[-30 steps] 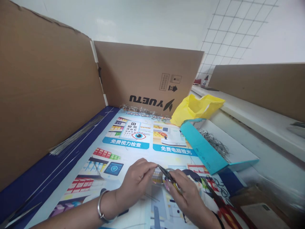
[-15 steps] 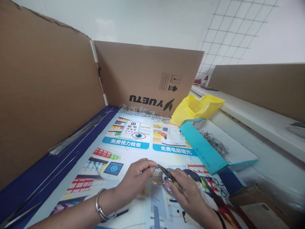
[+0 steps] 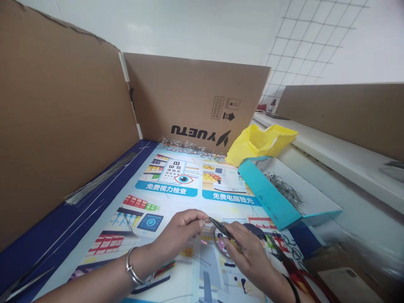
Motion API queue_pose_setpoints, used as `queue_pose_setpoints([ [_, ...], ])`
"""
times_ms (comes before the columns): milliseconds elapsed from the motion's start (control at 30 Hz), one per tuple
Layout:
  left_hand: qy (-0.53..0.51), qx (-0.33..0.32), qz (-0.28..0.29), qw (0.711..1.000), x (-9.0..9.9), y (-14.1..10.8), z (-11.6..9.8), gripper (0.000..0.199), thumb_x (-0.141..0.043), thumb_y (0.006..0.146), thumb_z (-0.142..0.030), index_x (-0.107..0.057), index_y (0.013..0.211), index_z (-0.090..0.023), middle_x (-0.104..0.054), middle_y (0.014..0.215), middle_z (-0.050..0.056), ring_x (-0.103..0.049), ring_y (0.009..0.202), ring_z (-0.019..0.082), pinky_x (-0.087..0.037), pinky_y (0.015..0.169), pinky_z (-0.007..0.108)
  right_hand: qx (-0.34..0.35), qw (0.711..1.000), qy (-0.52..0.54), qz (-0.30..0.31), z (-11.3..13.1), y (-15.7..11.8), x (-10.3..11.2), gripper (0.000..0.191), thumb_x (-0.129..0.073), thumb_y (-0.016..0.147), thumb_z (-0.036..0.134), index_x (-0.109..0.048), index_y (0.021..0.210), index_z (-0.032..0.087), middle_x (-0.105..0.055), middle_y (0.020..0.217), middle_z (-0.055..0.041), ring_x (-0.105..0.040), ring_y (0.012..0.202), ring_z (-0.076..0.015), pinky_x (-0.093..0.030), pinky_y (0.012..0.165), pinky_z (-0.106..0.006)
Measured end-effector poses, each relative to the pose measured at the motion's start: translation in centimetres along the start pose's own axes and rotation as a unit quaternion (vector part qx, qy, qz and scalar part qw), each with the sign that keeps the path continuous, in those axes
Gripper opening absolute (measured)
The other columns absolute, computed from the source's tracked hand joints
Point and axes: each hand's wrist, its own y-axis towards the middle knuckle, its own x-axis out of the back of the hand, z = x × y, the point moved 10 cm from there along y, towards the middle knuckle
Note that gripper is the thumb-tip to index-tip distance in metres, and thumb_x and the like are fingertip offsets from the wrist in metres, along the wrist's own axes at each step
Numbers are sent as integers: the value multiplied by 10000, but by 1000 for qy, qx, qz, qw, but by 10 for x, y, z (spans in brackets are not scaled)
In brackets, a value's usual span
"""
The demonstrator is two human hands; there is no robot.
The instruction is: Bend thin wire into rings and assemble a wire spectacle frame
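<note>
My right hand is closed around pliers with dark jaws and yellowish handles. The jaws point up and left to the fingertips of my left hand, which are pinched together beside the tip. Whatever is between those fingertips is too small to make out. A silver bangle circles my left wrist. Below the hands lies a printed poster sheet, with a round clear dish partly hidden behind the pliers and my right hand.
Red-handled scissors lie at the lower right. A teal box holds tangled wire pieces, with a yellow bag behind it. Straight wires lie at the left. Cardboard panels stand at the back and left.
My left fingertips have shifted very slightly at the plier tip. Both hands otherwise keep nearly the same place and hold.
</note>
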Motion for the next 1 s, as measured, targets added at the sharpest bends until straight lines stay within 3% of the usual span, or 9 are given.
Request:
queue_pose_setpoints([
  [233,17,20,4,1000,2,4,3,190,-579,758,-315,-677,837,-172,-633,741,6,-525,644,121,-446,628,250,-22,999,-5,38,-10,-1,-7,131,-460,898,241,-569,955,198,-607,838,-52,-576,770,-175,-482,672,-287],
  [367,134,-26,-45,990,17,10,-4,170,-525,786,-269,-666,813,-177,-664,771,15,-574,694,143,-459,647,253,-50,997,-41,45,-31,-1,-4,120,-476,891,258,-550,955,188,-592,882,-64,-566,815,-190,-478,718,-324],
  [433,236,-73,-66,967,25,13,-10,176,-503,797,-233,-674,814,-196,-684,804,15,-595,746,155,-456,693,261,-62,995,-69,43,-46,0,1,162,-489,890,289,-557,993,184,-603,919,-76,-571,851,-203,-478,746,-343],
  [533,389,-125,-63,911,28,18,-11,219,-472,834,-240,-688,865,-224,-700,860,20,-611,819,182,-443,740,281,-83,988,-123,47,-74,4,7,229,-497,889,351,-582,1016,180,-629,950,-86,-585,879,-221,-479,758,-357],
  [667,478,-127,-54,867,34,25,1,249,-438,869,-255,-683,896,-224,-704,918,33,-611,880,209,-422,776,300,-84,968,-227,69,-102,13,5,266,-487,893,359,-621,1002,156,-655,948,-106,-590,903,-243,-462,776,-366],
  [867,475,-98,-48,873,43,34,11,240,-417,867,-238,-646,800,-212,-675,822,10,-596,778,178,-398,676,260,-74,950,-294,72,-109,30,11,291,-553,841,360,-651,1014,148,-630,1083,-159,-526,1048,-332,-401,846,-468],
  [1000,417,-92,-55,903,45,36,13,196,-442,850,-238,-614,763,-201,-644,760,-6,-568,721,156,-380,635,243,-85,978,-183,53,-82,44,12,236,-506,861,324,-663,960,178,-666,1024,-120,-565,1012,-283,-420,850,-401],
])
